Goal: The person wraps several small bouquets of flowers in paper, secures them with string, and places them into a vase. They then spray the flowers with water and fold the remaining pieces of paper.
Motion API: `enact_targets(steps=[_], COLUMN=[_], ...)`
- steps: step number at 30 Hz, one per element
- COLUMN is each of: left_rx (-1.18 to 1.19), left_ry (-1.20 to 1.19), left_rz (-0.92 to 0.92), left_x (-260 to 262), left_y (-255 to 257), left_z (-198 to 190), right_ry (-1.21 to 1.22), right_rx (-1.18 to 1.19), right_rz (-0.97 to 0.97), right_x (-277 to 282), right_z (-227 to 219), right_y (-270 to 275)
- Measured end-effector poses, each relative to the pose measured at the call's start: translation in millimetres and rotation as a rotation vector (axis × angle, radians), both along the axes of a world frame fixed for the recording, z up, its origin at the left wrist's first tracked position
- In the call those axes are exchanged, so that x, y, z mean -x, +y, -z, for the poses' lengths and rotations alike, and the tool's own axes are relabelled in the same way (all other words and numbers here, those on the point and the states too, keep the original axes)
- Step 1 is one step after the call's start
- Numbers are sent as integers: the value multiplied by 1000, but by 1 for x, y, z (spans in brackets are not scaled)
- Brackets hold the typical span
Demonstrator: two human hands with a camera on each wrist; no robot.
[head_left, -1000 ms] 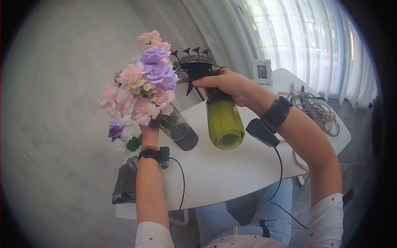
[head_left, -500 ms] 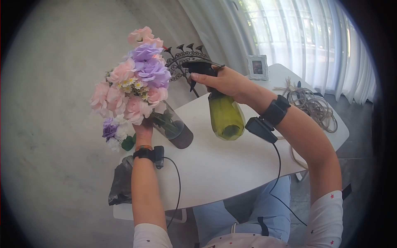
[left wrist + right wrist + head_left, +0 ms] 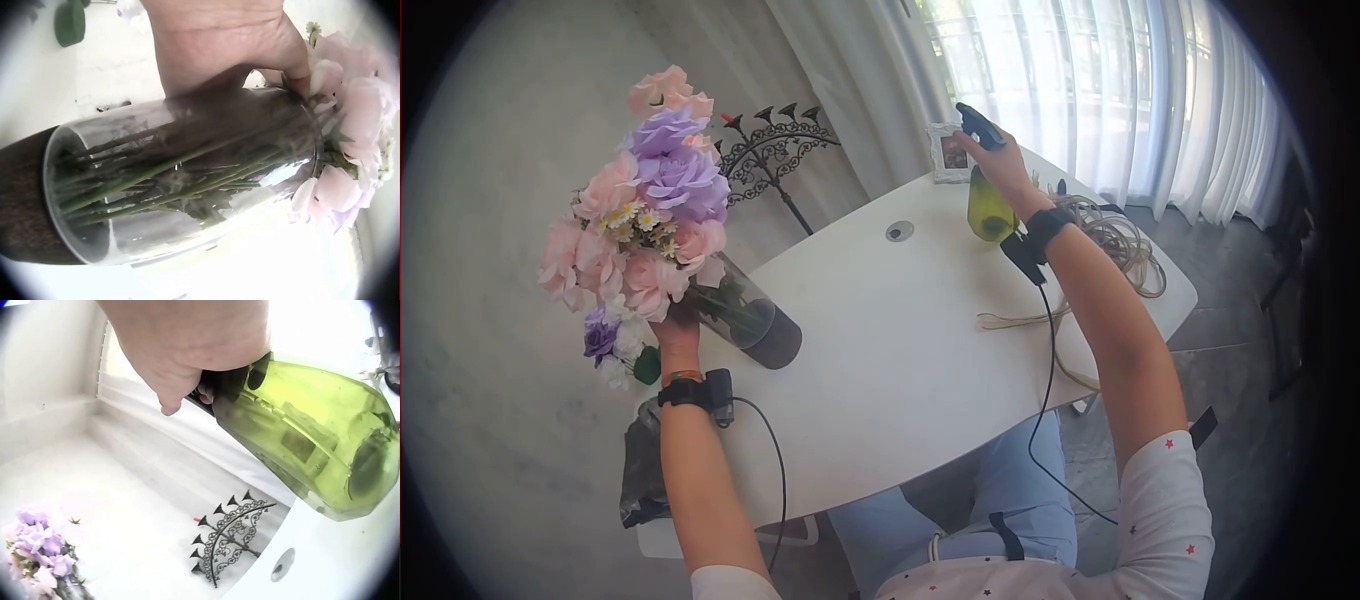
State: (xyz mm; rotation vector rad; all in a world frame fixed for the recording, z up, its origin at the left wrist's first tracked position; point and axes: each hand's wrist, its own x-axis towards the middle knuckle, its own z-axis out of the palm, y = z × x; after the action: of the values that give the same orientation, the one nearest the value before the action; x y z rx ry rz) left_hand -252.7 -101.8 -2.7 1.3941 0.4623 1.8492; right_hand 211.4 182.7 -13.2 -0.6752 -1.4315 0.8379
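On the left side of the head view, my left hand (image 3: 678, 335) grips a clear glass vase (image 3: 765, 335) with a dark base. In the left wrist view the thumb lies by the rim, and green stems (image 3: 181, 165) show through the glass. Pink and lilac roses with small daisies, a full bouquet (image 3: 675, 190), rise out of the vase and hide part of the hand. My right hand (image 3: 1002, 165) holds a green spray bottle (image 3: 312, 437) by its black spray head, over the table's far right part. The bottle overlaps the picture frame's side in the head view.
The white table (image 3: 880, 380) carries a white picture frame (image 3: 952, 160) and a tangled bundle of cord (image 3: 1135, 250) at the right. Purple and white flowers (image 3: 605, 335) and a black plastic bag (image 3: 643, 470) lie at the left. Behind stands a black ornate candelabra (image 3: 770, 160).
My right hand has carried the spray bottle away from the bouquet, to the far right by the picture frame. The head view has turned right. My left hand keeps its hold on the vase.
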Motion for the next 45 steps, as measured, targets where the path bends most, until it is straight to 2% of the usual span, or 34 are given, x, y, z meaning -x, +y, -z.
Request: enact_targets(steps=[2,5,6,9,11,13,15,16,18,20,24,26,27,29,31,33,34,36,37,39,40,41,43,45], left_rx=[128,154,151,156,150,109,68,63,84,88,111,121,112,100,120,109,107,107,107,118,124,127,148,155], left_ry=[-131,-220,-222,-249,-226,-232,706,701,-101,-148,-219,-218,-206,-202,-226,-234,-232,-198,-156,-170,-186,-184,-237,-245], left_rz=[-268,-357,-367,-328,-340,-276,-997,-1029,-443,-471,-471,-448,-464,-480,-487,-482,-482,-475,-470,-477,-483,-482,-516,-509], left_x=[-11,-32,-38,-51,-44,-24,-8,-16,-36,-49,-53,-52,-56,-59,-60,-60,-59,-55,-51,-49,-49,-50,-61,-61], left_y=[-2,-3,-4,-6,-5,-3,3,-1,-1,-1,-1,1,1,1,1,0,0,1,1,5,5,5,4,4], left_z=[-1,-10,-12,-15,-13,-3,7,4,-4,-11,-13,-11,-13,-14,-14,-14,-13,-10,-8,-8,-8,-8,-12,-12], right_ry=[14,-62,-64,-124,-60,-80,-64,-123,-176,-249,-381,-554,-560,-738,-781,-978,-984,-1080,-1082,-1087,-1068,-1066,-1111,-1132], right_rx=[-83,35,-28,5,-23,-98,-113,-120,-139,-124,-137,-121,-116,-137,-80,-92,-96,-116,-113,-14,-220,-217,-382,-419], right_rz=[57,71,89,112,77,125,43,59,65,-34,-113,21,24,179,183,92,96,-111,-110,-385,-451,-452,-603,-665], right_x=[-2,-6,-2,6,12,17,16,15,13,7,-15,-27,-34,-55,-72,-86,-90,-91,-85,-73,-71,-66,-42,-15], right_z=[18,19,22,19,24,35,30,29,28,26,37,50,49,33,17,-4,-14,-34,-52,-80,-67,-70,-84,-91], right_y=[16,8,13,8,18,42,40,43,46,41,52,65,58,28,4,-29,-44,-78,-103,-143,-135,-142,-167,-180])
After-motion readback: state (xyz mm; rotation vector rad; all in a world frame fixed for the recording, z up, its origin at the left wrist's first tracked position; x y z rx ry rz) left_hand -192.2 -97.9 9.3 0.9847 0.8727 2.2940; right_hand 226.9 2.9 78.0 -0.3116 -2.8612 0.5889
